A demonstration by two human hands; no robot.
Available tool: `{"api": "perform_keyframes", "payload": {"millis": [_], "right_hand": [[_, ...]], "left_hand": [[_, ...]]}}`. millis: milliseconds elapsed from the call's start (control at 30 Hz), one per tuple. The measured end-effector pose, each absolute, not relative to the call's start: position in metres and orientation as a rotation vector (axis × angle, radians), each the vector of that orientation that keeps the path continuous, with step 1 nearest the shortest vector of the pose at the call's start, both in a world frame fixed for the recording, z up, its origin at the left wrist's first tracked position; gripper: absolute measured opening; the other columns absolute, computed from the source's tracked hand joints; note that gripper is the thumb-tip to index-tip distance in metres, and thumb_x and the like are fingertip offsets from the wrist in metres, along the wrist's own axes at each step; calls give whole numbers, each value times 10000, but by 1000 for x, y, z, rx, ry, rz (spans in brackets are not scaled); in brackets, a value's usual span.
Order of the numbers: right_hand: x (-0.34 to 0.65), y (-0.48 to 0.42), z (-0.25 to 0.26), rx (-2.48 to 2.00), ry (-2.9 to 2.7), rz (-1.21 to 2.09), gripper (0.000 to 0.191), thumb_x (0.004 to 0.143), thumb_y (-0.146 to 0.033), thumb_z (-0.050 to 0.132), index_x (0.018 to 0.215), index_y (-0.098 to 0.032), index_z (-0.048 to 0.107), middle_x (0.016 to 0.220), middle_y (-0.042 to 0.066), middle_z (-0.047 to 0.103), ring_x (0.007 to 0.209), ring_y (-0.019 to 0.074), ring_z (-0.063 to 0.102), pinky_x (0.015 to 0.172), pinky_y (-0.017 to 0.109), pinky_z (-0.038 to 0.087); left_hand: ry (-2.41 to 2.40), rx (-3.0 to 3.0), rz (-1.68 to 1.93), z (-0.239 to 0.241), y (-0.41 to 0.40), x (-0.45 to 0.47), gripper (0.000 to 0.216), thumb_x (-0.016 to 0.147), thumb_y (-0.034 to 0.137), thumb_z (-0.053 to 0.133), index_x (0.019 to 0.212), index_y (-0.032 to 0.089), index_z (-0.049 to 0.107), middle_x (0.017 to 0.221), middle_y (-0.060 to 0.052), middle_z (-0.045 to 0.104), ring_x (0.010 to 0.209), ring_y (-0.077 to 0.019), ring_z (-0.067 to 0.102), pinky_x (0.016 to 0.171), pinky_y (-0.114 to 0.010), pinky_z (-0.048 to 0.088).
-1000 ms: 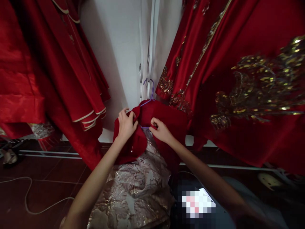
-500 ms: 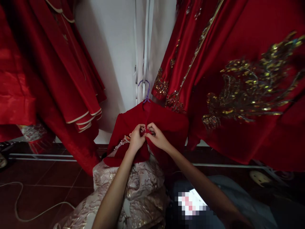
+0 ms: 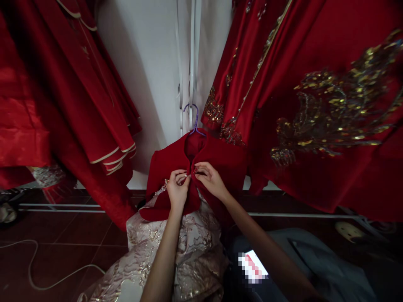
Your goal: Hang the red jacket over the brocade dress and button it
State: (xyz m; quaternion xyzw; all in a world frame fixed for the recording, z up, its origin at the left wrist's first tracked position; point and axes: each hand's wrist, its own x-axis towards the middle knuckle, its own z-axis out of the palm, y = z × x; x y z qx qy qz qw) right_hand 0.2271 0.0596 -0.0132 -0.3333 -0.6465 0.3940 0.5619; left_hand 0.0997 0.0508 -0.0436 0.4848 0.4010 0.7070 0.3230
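The red cape [image 3: 170,161] hangs on a purple hanger [image 3: 194,121] whose hook sits against white vertical rails [image 3: 189,63] on a white wall [image 3: 151,63]. The cape lies at frame centre, draped over a pale gold brocade dress [image 3: 185,247] that spreads below it toward the floor.

The left hand [image 3: 178,188] pinches the left front edge of the cape at the neckline closure; its grip is clenched on the fabric. The right hand [image 3: 210,180] pinches the right front edge directly opposite; its grip is likewise clenched on the fabric. The fingertips of both hands nearly meet at the closure. A small beaded trim [image 3: 162,188] shows just beside the left hand.

Surroundings: red satin garments with cream piping [image 3: 103,126] hang on the left. A red gown with gold sequin embroidery [image 3: 330,109] hangs on the right and crowds the cape's right shoulder.

Surface: dark red-brown tiled floor [image 3: 72,235]. A white cable [image 3: 37,268] loops across it at lower left. A metal rail [image 3: 63,207] runs along the base of the wall.
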Motion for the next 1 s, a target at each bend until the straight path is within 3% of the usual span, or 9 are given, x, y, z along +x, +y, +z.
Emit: {"api": "perform_keyframes", "payload": {"millis": [200, 667, 1000], "right_hand": [[233, 52, -10, -861, -1618, 827, 248, 743, -321, 620, 959, -202, 597, 953, 56, 640, 865, 154, 604, 740, 285, 517], [229, 34, 4, -907, -1646, 423, 233, 807, -340, 567, 988, -252, 685, 933, 46, 641, 822, 165, 619, 685, 296, 565], [232, 40, 3, -891, -1594, 538, 312, 752, -370, 630, 1039, -255, 674, 952, 42, 633, 829, 166, 622, 724, 321, 591]], "left_hand": [[1071, 1280, 1799, -41, 46, 98, 204, 666, 263, 688, 800, 152, 581, 769, -38, 666, 748, -136, 660, 711, -238, 525], [1122, 1573, 1681, -24, 30, 97, 241, 757, 298, 606, 953, 163, 638, 928, -75, 696, 841, -171, 666, 777, -315, 544], [1135, 1810, 1584, -9, 31, 90, 172, 778, 262, 580, 914, 203, 666, 885, -41, 710, 793, -170, 674, 750, -301, 541]]}}
